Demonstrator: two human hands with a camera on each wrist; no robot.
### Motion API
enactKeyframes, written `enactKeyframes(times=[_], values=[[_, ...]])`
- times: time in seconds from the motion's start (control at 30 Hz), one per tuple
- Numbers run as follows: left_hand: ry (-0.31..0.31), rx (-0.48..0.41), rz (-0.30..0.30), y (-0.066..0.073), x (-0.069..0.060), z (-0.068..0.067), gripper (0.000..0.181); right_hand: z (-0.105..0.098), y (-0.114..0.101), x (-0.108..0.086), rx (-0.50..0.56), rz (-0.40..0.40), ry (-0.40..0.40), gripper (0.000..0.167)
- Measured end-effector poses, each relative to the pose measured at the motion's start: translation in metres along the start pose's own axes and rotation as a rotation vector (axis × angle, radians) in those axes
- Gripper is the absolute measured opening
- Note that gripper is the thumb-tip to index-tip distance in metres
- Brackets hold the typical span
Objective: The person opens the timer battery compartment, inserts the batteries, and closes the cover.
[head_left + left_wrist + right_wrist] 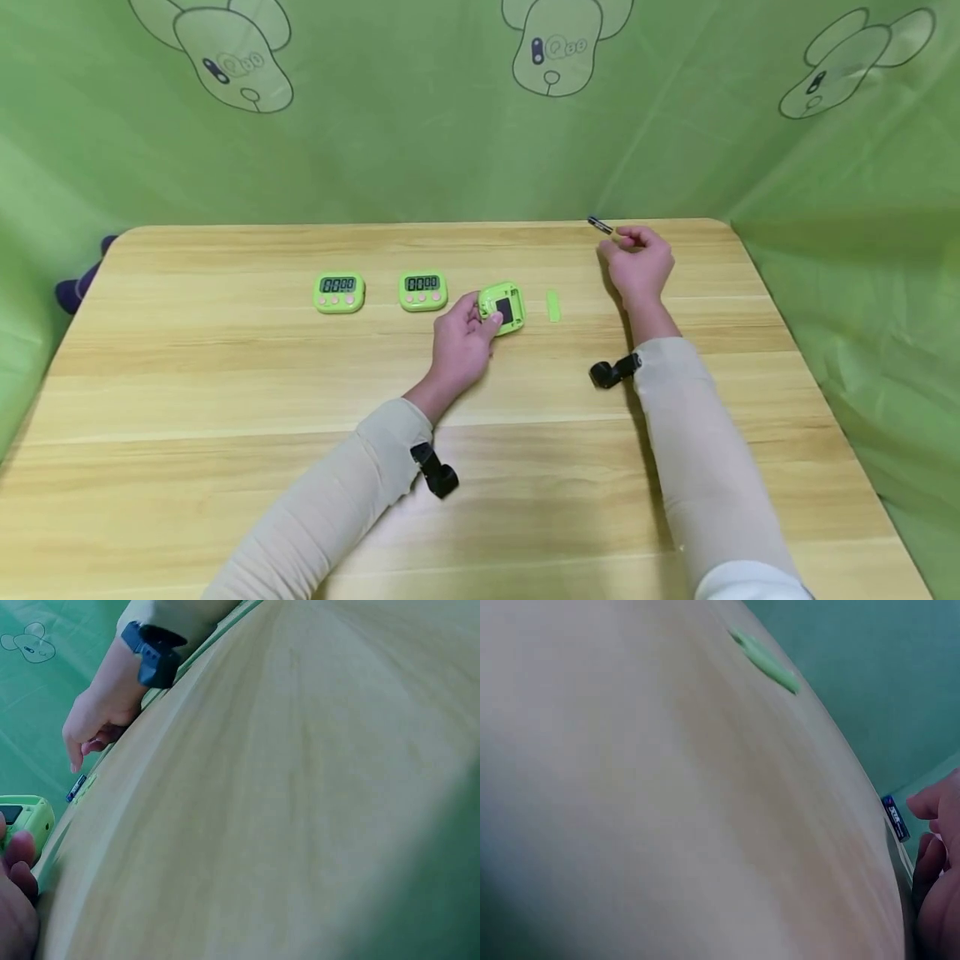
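My left hand [461, 346] grips a green digital timer [487, 297] at its left side, thumb across its lower edge. The timer's back faces up, showing a dark square and a recess along the right side. Right of it on the table lies a narrow green strip [553, 306], looking like a battery cover. At the far table edge my right hand [641, 262] is beside a small dark battery [600, 225]. In the right wrist view, its fingertips are near the battery [895, 817], apparently just short of it; the curled lower fingers are partly hidden.
Two more green timers, one farther left [339, 293] and one nearer my left hand [423, 291], lie face up on the wooden table [225, 375]. A green curtain [420, 150] with printed cartoon heads hangs behind the table's back edge and along both sides.
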State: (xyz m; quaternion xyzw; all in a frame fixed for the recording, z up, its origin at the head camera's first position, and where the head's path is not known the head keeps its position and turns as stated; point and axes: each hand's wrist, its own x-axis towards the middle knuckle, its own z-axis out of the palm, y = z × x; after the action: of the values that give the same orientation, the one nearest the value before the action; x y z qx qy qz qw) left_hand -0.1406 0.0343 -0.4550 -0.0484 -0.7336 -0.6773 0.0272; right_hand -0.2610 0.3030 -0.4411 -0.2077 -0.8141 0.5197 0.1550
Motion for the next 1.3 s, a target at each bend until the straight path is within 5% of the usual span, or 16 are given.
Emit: enactKeyframes(times=[0.43, 0.7, 0.87, 1.13, 1.3], values=[[-0.025, 0.04, 0.03, 0.0, -0.001, 0.0, 0.037, 0.001, -0.009, 0.031, -0.326, 0.078, -0.09, 0.035], [-0.022, 0.056, 0.039, 0.003, 0.001, 0.0, 0.036, 0.001, -0.006, 0.034, -0.43, -0.028, -0.142, 0.039], [-0.017, 0.038, 0.03, 0.003, 0.002, -0.001, 0.036, 0.002, -0.003, 0.033, -0.314, -0.032, -0.12, 0.038], [-0.016, 0.024, 0.029, 0.001, 0.001, 0.0, 0.035, 0.007, 0.0, 0.02, 0.144, -0.042, 0.076, 0.011], [-0.004, 0.031, 0.027, 0.001, 0.001, -0.001, 0.035, 0.008, 0.0, 0.01, 0.307, -0.102, 0.132, 0.013]])
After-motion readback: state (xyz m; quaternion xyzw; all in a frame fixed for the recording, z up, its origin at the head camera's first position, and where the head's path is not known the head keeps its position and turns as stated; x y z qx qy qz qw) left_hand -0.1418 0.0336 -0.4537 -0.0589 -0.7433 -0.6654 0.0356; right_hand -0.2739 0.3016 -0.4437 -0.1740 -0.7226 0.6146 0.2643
